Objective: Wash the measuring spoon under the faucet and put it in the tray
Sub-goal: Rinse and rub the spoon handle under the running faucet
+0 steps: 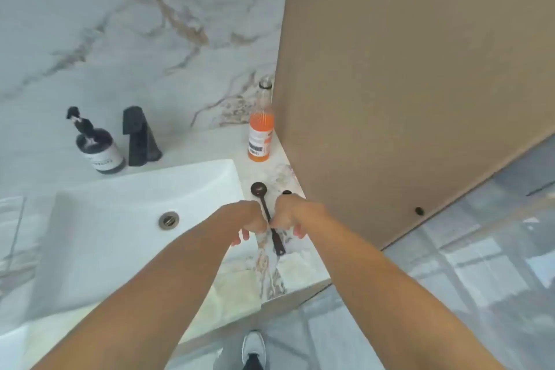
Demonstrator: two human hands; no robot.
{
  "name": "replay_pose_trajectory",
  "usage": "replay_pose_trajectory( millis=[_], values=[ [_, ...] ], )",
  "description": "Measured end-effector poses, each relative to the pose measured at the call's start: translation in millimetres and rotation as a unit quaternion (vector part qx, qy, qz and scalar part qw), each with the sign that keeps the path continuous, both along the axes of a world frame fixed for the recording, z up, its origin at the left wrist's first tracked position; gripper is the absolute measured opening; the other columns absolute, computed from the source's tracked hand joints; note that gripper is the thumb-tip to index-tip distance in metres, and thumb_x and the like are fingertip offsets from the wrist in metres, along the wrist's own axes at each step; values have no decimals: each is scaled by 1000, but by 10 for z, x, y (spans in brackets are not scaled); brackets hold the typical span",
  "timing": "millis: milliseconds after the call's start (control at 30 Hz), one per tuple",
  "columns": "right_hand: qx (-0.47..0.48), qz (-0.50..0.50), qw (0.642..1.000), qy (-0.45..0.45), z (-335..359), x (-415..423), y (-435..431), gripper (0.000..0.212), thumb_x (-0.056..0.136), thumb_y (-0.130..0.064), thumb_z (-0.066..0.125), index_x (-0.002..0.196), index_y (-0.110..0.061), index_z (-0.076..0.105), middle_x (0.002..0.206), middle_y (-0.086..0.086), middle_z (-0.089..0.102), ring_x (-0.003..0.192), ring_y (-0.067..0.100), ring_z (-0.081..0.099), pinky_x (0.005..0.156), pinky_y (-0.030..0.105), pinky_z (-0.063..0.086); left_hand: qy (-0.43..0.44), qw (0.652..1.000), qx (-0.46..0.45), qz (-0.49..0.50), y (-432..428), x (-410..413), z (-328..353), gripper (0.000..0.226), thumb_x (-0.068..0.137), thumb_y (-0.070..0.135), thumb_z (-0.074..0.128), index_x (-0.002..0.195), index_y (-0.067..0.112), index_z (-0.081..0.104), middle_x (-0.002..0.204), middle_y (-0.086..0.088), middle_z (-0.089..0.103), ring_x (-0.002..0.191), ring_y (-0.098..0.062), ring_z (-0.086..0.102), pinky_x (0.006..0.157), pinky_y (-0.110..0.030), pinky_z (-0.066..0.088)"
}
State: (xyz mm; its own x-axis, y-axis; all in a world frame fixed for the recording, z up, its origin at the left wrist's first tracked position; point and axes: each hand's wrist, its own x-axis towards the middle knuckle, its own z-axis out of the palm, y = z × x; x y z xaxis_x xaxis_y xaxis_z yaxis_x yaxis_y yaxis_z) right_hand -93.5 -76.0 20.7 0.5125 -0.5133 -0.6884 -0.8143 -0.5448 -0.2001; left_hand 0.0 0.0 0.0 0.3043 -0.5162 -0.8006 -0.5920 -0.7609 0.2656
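Observation:
A dark measuring spoon [265, 207] lies over the marble counter [270, 273] to the right of the sink, its round bowl pointing away from me. My left hand [247, 219] and my right hand [289, 213] meet at the middle of its handle, fingers curled and pinching it from either side. A small dark piece [286, 192] peeks out just above my right hand; I cannot tell what it is. The black faucet [139, 135] stands behind the white sink [120, 204], with no water visible.
A dark soap dispenser [97, 147] stands left of the faucet. An orange bottle [260, 132] stands at the counter's back right, against a brown cabinet side [405, 84]. A clear object [12, 219] sits at the far left. My shoe [253, 348] is on the tiled floor.

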Motion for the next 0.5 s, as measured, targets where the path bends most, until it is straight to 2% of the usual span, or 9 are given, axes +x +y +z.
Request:
replay_pose_trajectory(
  millis=[33, 100, 200, 300, 400, 500],
  values=[
    [18, -15, 1000, -5, -137, 3, -62, 26, 82, -32, 68, 77, -8, 59, 89, 12, 69, 68, 29, 71, 60, 35, 60, -4, 1000, -5, 9, -93, 18, -115, 29, 87, 24, 55, 109, 5, 59, 95, -9, 69, 88, -31, 75, 81, -43, 62],
    [33, -55, 997, -33, -452, -12, -160, 28, 81, -33, 68, 72, -12, 52, 75, 10, 63, 64, 33, 71, 55, 34, 58, -31, 997, -40, 51, -271, 68, -302, 19, 85, 18, 55, 96, 5, 61, 91, -11, 67, 80, -29, 75, 74, -39, 64],
    [34, -84, 993, -71, -851, -92, -176, 25, 81, -26, 66, 69, -19, 45, 77, 5, 59, 63, 28, 64, 53, 29, 51, -65, 980, -106, 157, -450, 148, -527, 20, 88, 25, 52, 92, 9, 63, 86, -12, 70, 69, -29, 74, 69, -37, 64],
    [27, -78, 992, -95, -1086, -125, -208, 25, 84, -23, 64, 66, -20, 47, 75, 0, 56, 68, 26, 62, 56, 29, 50, -18, 950, -143, 277, -541, 252, -682, 23, 89, 29, 57, 94, 9, 68, 85, -11, 77, 66, -26, 76, 65, -35, 65],
    [38, -85, 989, -117, -1219, -128, -235, 31, 84, -16, 61, 57, -19, 46, 65, -2, 52, 67, 23, 56, 58, 27, 46, 28, 935, -137, 327, -545, 305, -754, 20, 84, 23, 63, 95, 9, 72, 82, -9, 79, 66, -21, 78, 62, -31, 64],
    [48, -82, 988, -118, -1264, -126, -261, 18, 83, -15, 61, 66, -18, 54, 80, 2, 63, 77, 21, 60, 66, 26, 46, 54, 919, -141, 364, -528, 323, -795, 17, 83, 18, 66, 93, 8, 73, 84, -10, 80, 67, -22, 77, 69, -35, 65]
  ],
)
